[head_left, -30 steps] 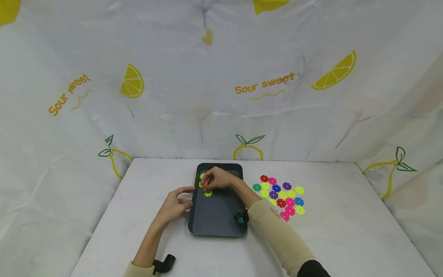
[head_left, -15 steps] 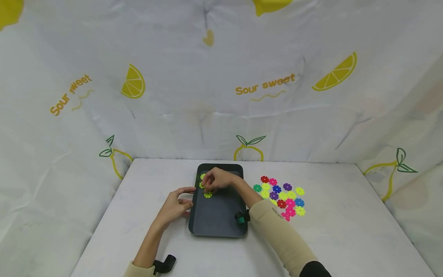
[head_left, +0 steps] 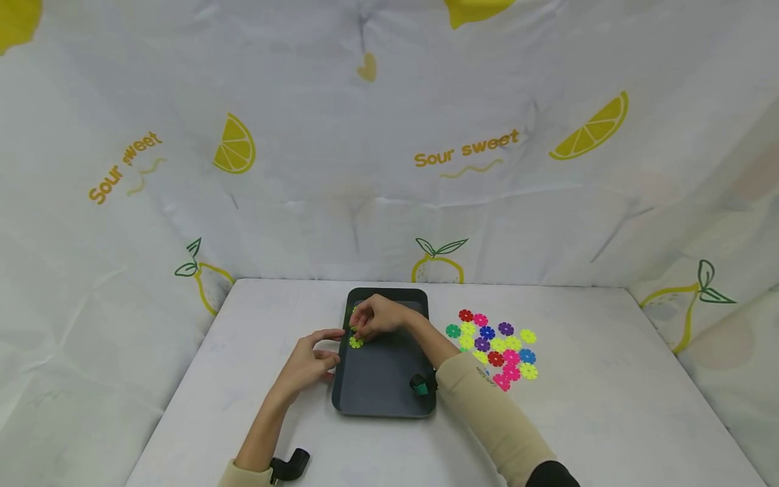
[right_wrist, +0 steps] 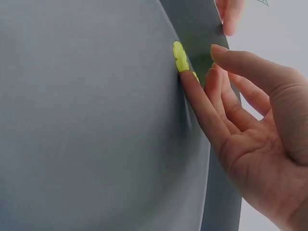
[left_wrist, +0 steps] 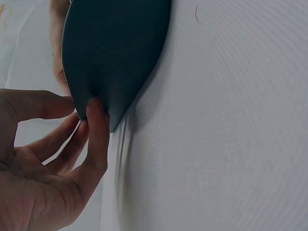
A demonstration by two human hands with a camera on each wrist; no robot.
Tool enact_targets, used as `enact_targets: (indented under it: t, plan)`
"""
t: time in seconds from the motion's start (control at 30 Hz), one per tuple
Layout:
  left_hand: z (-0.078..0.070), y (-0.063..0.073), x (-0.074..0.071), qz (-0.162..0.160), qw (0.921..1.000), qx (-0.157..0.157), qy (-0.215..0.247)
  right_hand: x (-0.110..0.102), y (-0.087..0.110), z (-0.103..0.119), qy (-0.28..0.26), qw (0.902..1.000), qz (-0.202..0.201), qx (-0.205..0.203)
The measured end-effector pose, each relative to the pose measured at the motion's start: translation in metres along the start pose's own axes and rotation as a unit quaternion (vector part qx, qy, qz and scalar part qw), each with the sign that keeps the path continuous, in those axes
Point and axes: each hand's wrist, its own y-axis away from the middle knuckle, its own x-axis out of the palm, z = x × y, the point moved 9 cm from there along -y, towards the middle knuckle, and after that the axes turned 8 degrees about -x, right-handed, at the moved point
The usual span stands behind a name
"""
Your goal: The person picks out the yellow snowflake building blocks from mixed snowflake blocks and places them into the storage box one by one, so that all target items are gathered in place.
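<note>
In the head view a dark tray [head_left: 385,389] lies on the white table [head_left: 608,406], and the left hand [head_left: 307,364] touches its left rim, fingers loosely bent and spread. The right hand [head_left: 379,318] is inside the tray near that same rim — its fingertips at a yellow flower-shaped piece [head_left: 356,343]. Right of the tray, apart from it, lie loose coloured pieces [head_left: 511,357]. In the left wrist view the fingertips rest on the tray's rim and outer wall without an evident clamp, so a firm push from inside could probably skid it. In the right wrist view one straight finger meets the yellow piece beside the tray's side wall, while the other fingers (a sliver of another yellow piece [right_wrist: 195,76] shows by them) stand clear, so nothing looks pinched. Being thin, the piece might ride up the wall or overlap its neighbour if pushed too hard — likelier because the hand hides much there.
</note>
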Motion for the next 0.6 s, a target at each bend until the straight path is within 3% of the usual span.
enact_targets:
  t: [0.6]
  plan:
    - [0.001, 0.0, 0.0, -0.001, 1.0, -0.001, 0.001, -0.025, 0.018, 0.024, 0.028, 0.9979, -0.036, -0.045]
